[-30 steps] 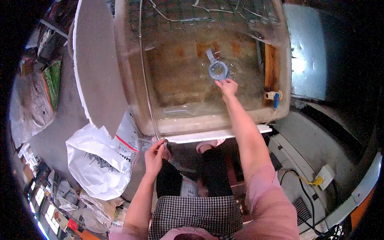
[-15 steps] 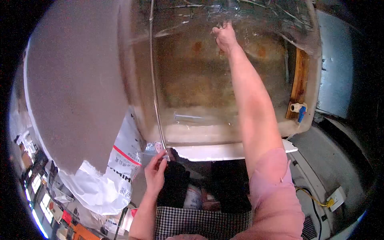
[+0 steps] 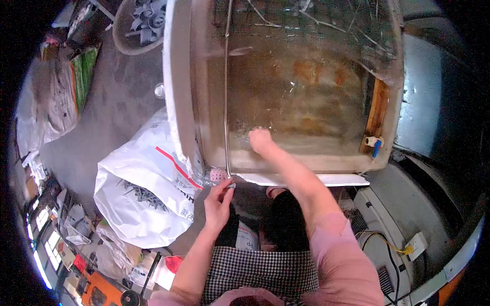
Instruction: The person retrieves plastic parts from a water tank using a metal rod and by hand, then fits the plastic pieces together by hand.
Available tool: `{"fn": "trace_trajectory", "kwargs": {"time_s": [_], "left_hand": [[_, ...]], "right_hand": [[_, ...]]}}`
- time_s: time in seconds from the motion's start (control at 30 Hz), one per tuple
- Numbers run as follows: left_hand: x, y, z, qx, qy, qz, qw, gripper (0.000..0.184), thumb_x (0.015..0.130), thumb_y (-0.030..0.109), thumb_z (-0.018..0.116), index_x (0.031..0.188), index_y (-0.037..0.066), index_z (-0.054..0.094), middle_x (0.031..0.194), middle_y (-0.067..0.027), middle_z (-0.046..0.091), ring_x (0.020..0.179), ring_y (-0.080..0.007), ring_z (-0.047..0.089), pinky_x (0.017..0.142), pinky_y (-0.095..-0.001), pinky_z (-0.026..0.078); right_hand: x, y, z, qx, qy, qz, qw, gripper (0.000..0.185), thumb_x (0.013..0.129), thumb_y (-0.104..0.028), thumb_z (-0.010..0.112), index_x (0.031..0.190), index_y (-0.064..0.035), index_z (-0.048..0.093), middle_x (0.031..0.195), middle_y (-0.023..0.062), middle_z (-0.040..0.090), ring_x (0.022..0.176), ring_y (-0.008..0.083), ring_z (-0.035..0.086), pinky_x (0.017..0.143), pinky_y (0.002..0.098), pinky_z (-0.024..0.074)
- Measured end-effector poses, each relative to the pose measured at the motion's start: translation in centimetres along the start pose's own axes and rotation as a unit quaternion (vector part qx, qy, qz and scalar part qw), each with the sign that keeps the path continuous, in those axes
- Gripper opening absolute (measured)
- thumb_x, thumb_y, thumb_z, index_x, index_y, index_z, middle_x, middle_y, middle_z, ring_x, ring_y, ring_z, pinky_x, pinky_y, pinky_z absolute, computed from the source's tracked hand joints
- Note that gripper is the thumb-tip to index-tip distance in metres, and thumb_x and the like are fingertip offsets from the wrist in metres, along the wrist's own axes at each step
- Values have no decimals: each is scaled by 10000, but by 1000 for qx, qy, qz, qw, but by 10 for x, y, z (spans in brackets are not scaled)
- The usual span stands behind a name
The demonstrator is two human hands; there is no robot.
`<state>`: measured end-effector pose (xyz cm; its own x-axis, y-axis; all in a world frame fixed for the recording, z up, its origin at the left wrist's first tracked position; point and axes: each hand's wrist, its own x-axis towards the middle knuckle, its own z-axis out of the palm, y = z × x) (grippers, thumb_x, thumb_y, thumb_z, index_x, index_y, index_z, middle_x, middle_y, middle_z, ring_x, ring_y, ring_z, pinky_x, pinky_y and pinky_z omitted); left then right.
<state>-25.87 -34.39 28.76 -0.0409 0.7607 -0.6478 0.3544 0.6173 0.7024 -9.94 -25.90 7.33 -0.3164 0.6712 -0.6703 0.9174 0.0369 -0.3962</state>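
Observation:
My left hand (image 3: 218,204) is at the front left corner of a water-filled tank (image 3: 301,166). Thumb and fingers pinch a small grey piece (image 3: 232,186), just below the lower end of a thin metal rod (image 3: 227,102) that runs along the tank's left side. My right hand (image 3: 260,140) is closed over the water near the tank's front wall. Its fingers are curled away from view, so whatever they hold is hidden. Behind it, branching strands (image 3: 316,20) cross a dark grid at the far end.
A white sack (image 3: 148,204) of thin grey pieces stands left of the tank. Farther back is a round basket (image 3: 135,48) of grey parts. A blue-handled valve (image 3: 376,145) sits at the tank's right corner. A yellow cable (image 3: 388,242) runs to a socket box (image 3: 416,245).
My right hand has come back from the tank's far part to near its front wall. My view has shifted left, revealing the sack's opening and the basket. My left hand keeps its pinch.

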Motion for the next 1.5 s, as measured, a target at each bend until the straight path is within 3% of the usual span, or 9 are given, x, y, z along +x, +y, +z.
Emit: {"fn": "trace_trajectory", "kwargs": {"time_s": [0.2, 0.27, 0.33, 0.4, 0.63, 0.9, 1.03, 1.17, 1.5], "left_hand": [[-20, 37, 0, 177, -31, 124, 976, 256, 800, 60, 607, 1055, 47, 604, 860, -118, 593, 714, -197, 558, 688, -288, 455], [-26, 45, 7, 223, -58, 156, 961, 203, 787, 77, 614, 987, 39, 611, 816, -130, 591, 762, -247, 558, 704, -320, 450], [-36, 75, 11, 243, -55, 218, 944, 178, 774, 73, 617, 949, 42, 609, 805, -135, 582, 783, -273, 545, 718, -342, 442], [-51, 119, 8, 272, -62, 275, 920, 133, 743, 61, 619, 873, 53, 594, 781, -138, 557, 855, -332, 493, 775, -392, 405], [-98, 153, -63, 265, -23, 330, 906, 112, 718, 46, 620, 829, 51, 602, 804, -127, 575, 874, -321, 488, 786, -400, 394], [-114, 114, -185, 26, -128, 33, 991, 93, 819, 117, 603, 846, 28, 606, 708, -37, 593, 644, -145, 590, 541, -276, 491], [-128, 140, -222, -65, -126, 1, 990, 136, 850, 132, 576, 827, 0, 595, 648, -21, 557, 559, -94, 533, 497, -224, 456], [-151, 181, -234, 77, -156, 150, 973, 150, 803, 140, 621, 829, -6, 597, 685, -64, 588, 589, -136, 552, 553, -270, 459], [-221, 213, -235, 311, -116, 466, 820, 235, 677, 26, 621, 903, 5, 556, 985, -187, 501, 989, -349, 476, 826, -416, 423]], "right_hand": [[-50, 22, -54, 211, 122, 35, 969, 229, 734, -222, 623, 814, -14, 673, 867, 161, 643, 818, 300, 613, 714, 381, 489], [-80, 44, -83, 668, 102, 175, 716, 232, 757, -237, 631, 795, -11, 674, 823, 119, 657, 761, 247, 615, 668, 350, 473], [-108, 82, -76, 188, 74, 246, 948, 268, 779, -269, 649, 809, -4, 668, 775, 41, 644, 703, 137, 575, 640, 284, 448], [-139, 103, -74, 457, 185, 203, 846, 275, 790, -283, 653, 820, -11, 674, 752, -3, 613, 678, 71, 512, 615, 249, 421], [-233, 77, -118, 517, 358, 272, 728, 276, 827, -272, 612, 854, 2, 627, 640, -6, 542, 582, 89, 498, 505, 262, 403], [-302, -83, -182, 768, 315, 227, 509, 227, 882, -188, 545, 1007, 1, 529, 853, 120, 592, 665, 225, 621, 518, 302, 496], [-321, -166, -195, 877, 281, 153, 359, 309, 905, -134, 478, 1157, 42, 448, 1085, 226, 534, 998, 317, 562, 835, 377, 495], [-343, -260, -222, 873, 72, -16, 482, 397, 906, -241, 494, 1189, 34, 452, 1118, 207, 530, 1016, 282, 553, 861, 387, 465], [-364, -373, -244, 618, 222, -44, 753, 255, 873, -269, 556, 846, -24, 624, 747, 5, 602, 662, 75, 532, 591, 227, 427]]}}
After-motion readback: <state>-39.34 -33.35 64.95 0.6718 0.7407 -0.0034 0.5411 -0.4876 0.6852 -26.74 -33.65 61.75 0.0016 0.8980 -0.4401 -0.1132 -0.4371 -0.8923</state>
